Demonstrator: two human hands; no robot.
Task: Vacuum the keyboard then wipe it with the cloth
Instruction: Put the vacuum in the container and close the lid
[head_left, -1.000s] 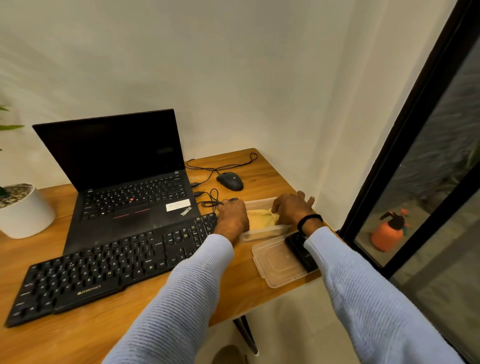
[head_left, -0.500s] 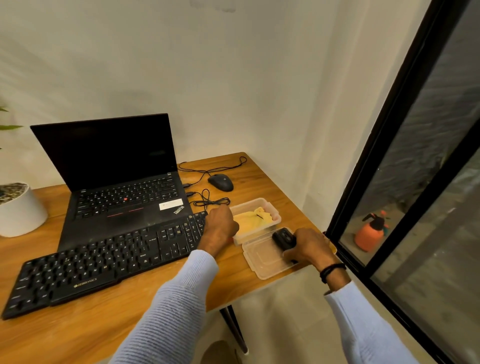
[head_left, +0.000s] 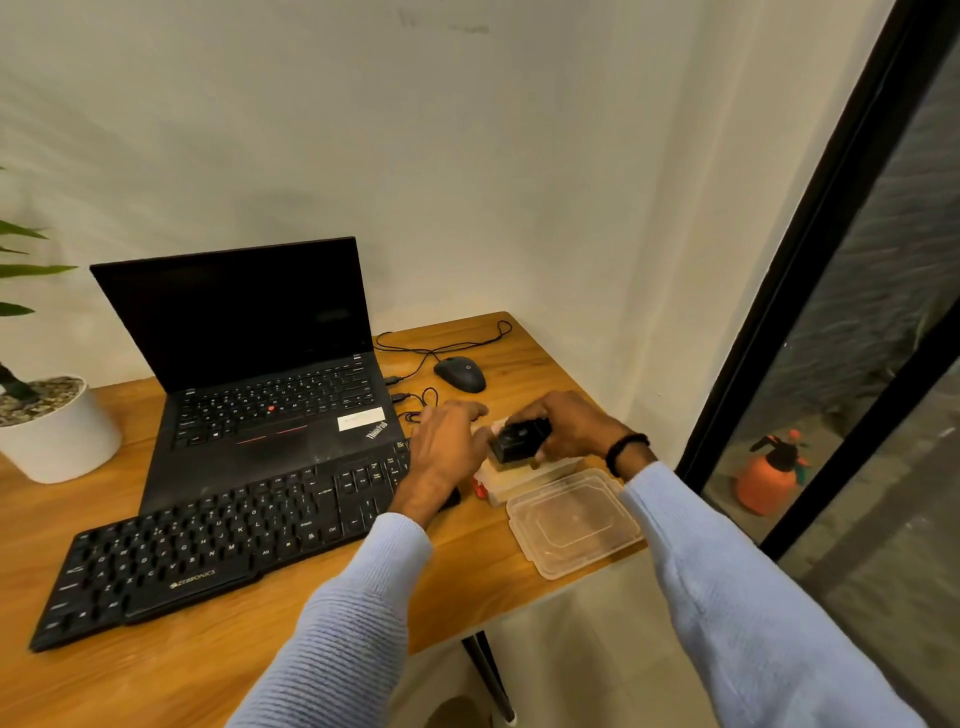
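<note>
Fingers of right hand (head_left: 571, 428) grip black vacuum (head_left: 516, 442); left hand (head_left: 449, 441) relaxed beside.

The keyboard (head_left: 234, 540) lies near on the table (head_left: 156, 680), the laptop (head_left: 260, 374) just behind it, the plant pot (head_left: 57, 441) far left. Right of the keyboard sits the container (head_left: 514, 486), its lid (head_left: 574, 522) nearer, the mouse (head_left: 460, 374) farther.

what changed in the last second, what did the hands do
The right hand took hold of the small black vacuum lying beside the lid and lifted it leftward over the container. The left hand came off the container and now reaches toward the vacuum. The keyboard, laptop, mouse and lid stayed put.
</note>
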